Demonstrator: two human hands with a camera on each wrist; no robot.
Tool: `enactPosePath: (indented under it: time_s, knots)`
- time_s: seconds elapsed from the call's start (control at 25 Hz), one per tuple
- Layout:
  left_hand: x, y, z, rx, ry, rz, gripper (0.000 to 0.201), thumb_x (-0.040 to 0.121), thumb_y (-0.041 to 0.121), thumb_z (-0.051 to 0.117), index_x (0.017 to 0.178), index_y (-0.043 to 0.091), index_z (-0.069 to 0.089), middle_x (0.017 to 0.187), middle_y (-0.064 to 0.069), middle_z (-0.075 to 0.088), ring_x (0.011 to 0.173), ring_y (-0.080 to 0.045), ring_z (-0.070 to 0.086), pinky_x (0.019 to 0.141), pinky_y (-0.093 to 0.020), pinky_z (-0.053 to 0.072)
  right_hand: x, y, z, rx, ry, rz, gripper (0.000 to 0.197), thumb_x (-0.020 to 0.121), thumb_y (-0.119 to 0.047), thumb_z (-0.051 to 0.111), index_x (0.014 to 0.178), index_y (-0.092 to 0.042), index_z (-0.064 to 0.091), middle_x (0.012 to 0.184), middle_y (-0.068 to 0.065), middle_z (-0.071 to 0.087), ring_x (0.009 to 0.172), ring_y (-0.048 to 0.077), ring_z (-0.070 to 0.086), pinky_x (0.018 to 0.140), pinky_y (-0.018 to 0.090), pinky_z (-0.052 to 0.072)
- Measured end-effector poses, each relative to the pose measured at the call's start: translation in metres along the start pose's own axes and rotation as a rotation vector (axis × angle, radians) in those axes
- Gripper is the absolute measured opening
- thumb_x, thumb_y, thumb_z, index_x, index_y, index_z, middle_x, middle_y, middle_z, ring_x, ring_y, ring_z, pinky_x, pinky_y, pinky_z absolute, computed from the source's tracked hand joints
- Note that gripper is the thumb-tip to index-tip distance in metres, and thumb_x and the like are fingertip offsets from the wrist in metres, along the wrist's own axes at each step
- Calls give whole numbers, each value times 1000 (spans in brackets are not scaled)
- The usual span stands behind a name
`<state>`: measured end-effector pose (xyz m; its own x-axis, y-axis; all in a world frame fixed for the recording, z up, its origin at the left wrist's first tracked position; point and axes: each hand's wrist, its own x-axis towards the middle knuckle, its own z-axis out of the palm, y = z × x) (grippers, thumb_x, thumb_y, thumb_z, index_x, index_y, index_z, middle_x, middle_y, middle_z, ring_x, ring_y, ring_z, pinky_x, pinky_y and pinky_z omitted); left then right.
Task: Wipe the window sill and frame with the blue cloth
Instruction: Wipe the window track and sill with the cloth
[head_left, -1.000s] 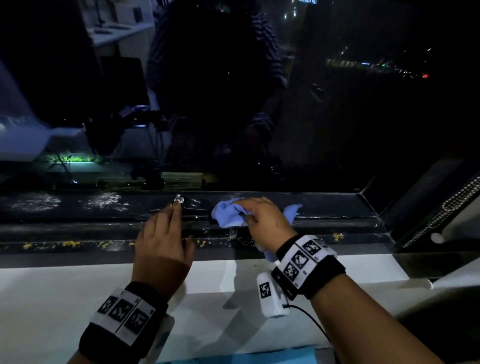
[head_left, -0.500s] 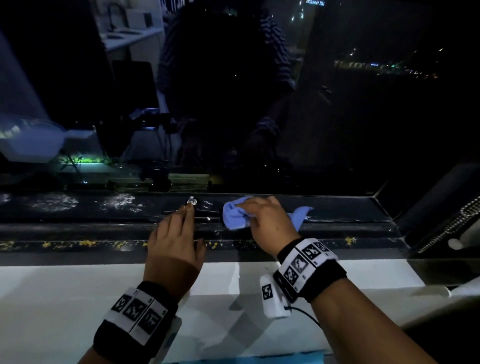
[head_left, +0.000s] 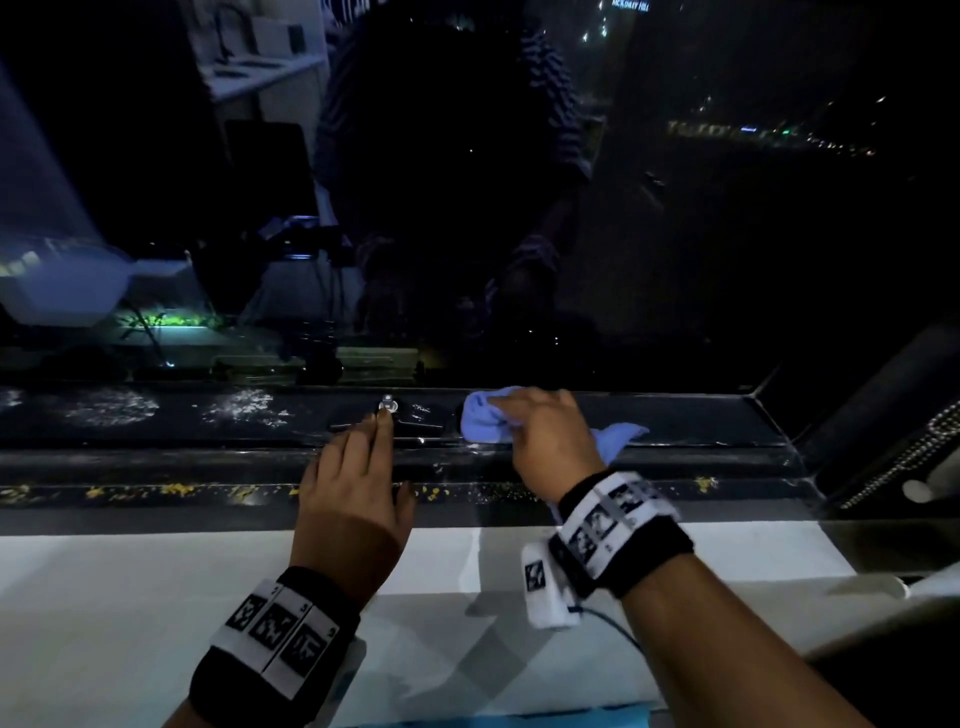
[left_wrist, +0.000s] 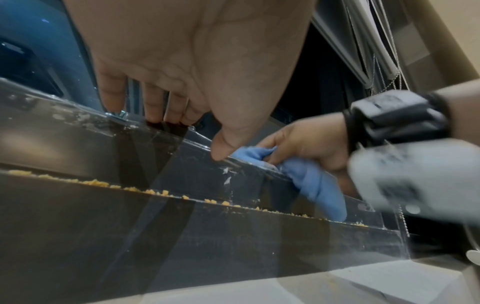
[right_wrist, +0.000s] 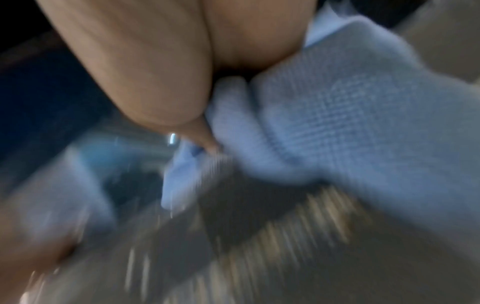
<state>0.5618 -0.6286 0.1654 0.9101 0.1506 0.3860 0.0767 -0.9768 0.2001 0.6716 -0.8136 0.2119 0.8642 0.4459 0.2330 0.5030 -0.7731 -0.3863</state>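
The blue cloth (head_left: 485, 421) lies bunched on the dark lower window frame (head_left: 691, 415), just below the glass. My right hand (head_left: 545, 441) grips the cloth and presses it against the frame; a loose end (left_wrist: 322, 189) hangs down over the track. The right wrist view is blurred and shows the cloth (right_wrist: 337, 115) pinched under the thumb. My left hand (head_left: 358, 478) rests flat on the frame to the left of the cloth, fingers straight, with the fingertips near a small metal screw (head_left: 387, 402).
Yellow crumbs (head_left: 176, 489) line the dark track below the frame. White smears (head_left: 111, 408) mark the frame to the left. The white sill (head_left: 104, 597) runs along the front. A beaded blind chain (head_left: 914, 452) hangs at the right corner.
My right hand has slid the cloth a little to the right along the frame. The left hand has stayed resting on the frame.
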Motion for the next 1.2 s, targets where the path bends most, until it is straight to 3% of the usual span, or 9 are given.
enactPosePath:
  time_s: [0.12,0.28,0.44,0.6,0.72,0.84,1.0,1.08,1.2]
  knots:
    - [0,0,1,1,27,8,69,81,37,51,141,6,38,127,-13,53,111,-30,49,88,-47,48,-22,-9,22,-30,31,-59,51,71,5,53,115,-18,63,114,4,63,95,32,47,81,43,43]
    - [0,-1,1,1,34,19,69,81,37,52,141,5,38,127,-14,52,111,-31,48,89,-47,47,-39,-10,3,167,75,-129,47,69,8,45,103,-14,68,105,5,68,91,28,54,82,33,41]
    - [0,-2,2,1,18,21,69,84,39,49,143,6,35,129,-13,51,113,-29,48,91,-48,47,-47,38,-31,156,310,151,51,70,16,46,106,-14,67,107,7,66,94,29,53,84,31,39]
    - [0,-2,2,3,19,18,70,84,40,50,143,6,34,130,-13,50,114,-30,47,91,-49,47,-57,79,-25,-159,373,398,42,67,-9,37,97,-4,65,93,23,65,81,39,56,75,37,29]
    - [0,-1,4,5,32,20,69,84,39,49,143,5,34,130,-14,50,114,-31,47,91,-49,46,-54,56,0,-219,369,309,42,65,-14,31,90,-7,64,84,19,64,73,36,54,70,36,26]
    - [0,1,6,8,28,7,70,82,38,49,142,5,35,129,-15,50,113,-32,46,91,-49,46,-49,18,18,-154,342,213,39,62,-7,44,95,-10,63,90,13,64,80,32,49,70,35,31]
    - [1,2,5,21,7,-12,72,80,41,46,141,5,36,128,-15,51,112,-33,47,88,-47,48,-47,-11,27,63,253,42,43,67,-1,42,101,-14,65,98,8,65,87,27,48,74,29,37]
    - [2,1,4,29,2,-15,72,80,40,49,141,6,36,129,-14,51,113,-32,47,88,-47,48,-44,-1,17,246,219,66,44,73,4,45,106,-16,66,105,5,66,93,22,51,84,27,41]
    - [2,1,3,32,-9,-16,75,79,36,62,142,7,34,129,-14,51,113,-31,47,89,-47,48,-46,35,-13,306,430,249,45,74,9,48,107,-15,66,108,8,67,98,30,59,91,42,47]
